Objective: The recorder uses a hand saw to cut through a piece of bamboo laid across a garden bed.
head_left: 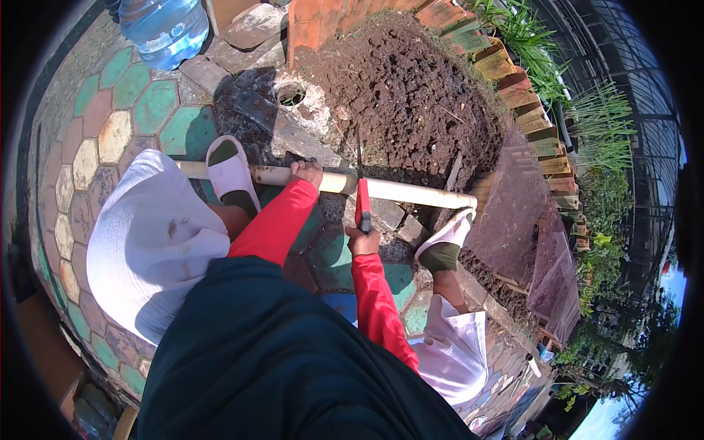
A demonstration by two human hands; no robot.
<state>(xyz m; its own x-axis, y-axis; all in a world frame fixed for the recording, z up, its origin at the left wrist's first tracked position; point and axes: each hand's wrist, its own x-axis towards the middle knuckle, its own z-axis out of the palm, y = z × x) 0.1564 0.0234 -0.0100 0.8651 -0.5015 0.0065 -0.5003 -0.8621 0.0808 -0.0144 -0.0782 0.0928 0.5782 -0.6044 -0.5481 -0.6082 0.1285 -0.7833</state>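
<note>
A long cream pole (422, 193), which looks like bamboo, lies across the paving in front of me. My left hand (306, 174) is wrapped round it, left of the middle. In my right hand (364, 241) is the handle of a handsaw (363, 198), red with a dark grip. Its thin dark blade stands across the pole, pointing away from me; how deep it sits cannot be made out. My left foot, in a pale slipper (233, 176), rests over the pole. The other slipper (449, 236) is beside the pole's right end.
Dark loose soil (411, 88) fills a bed beyond the pole, edged by upright roof tiles (532, 110). A round hole (290, 94) opens in broken concrete. A blue water jug (167, 33) stands far left on hexagonal pavers (114, 137). Sheets (506, 213) lean at right.
</note>
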